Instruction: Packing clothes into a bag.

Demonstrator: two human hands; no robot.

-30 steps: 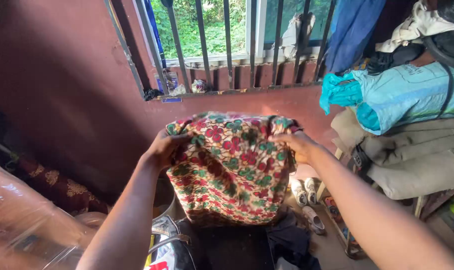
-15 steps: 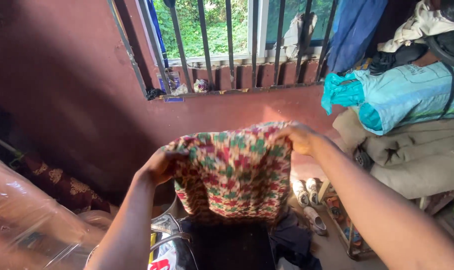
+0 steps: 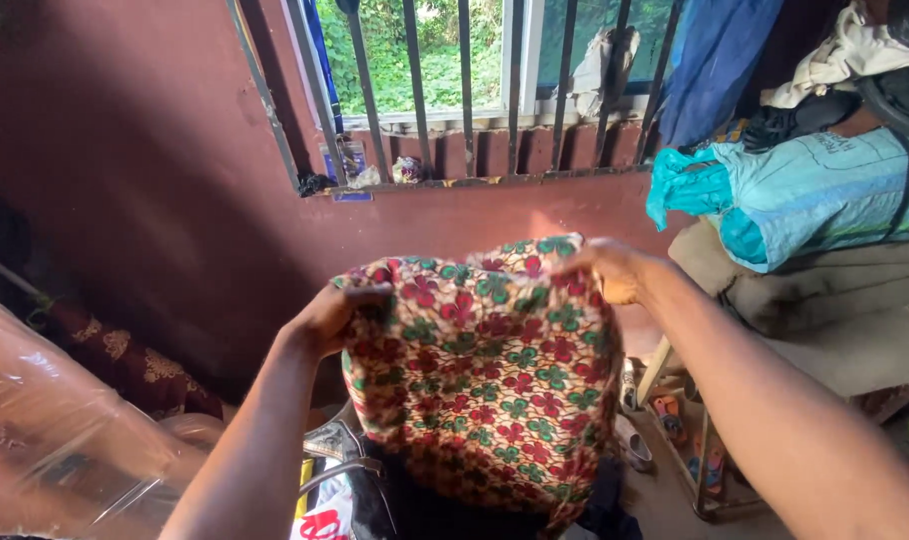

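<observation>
Cloth [image 3: 485, 370] hangs narrower than before; left hand [image 3: 327, 318] and right hand [image 3: 607, 270] each grip closed on its top corners.

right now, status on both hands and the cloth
Left hand and right hand both gripping top edge of floral cloth. Cloth hangs upright, spread between them. Barred window beyond, nothing in between.

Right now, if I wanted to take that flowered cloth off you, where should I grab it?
Probably the top edge of the flowered cloth, from above, between the left hand and the right hand. Each hand pinches an upper corner, so that edge is stretched and reachable, while the rest hangs loose below.
</observation>
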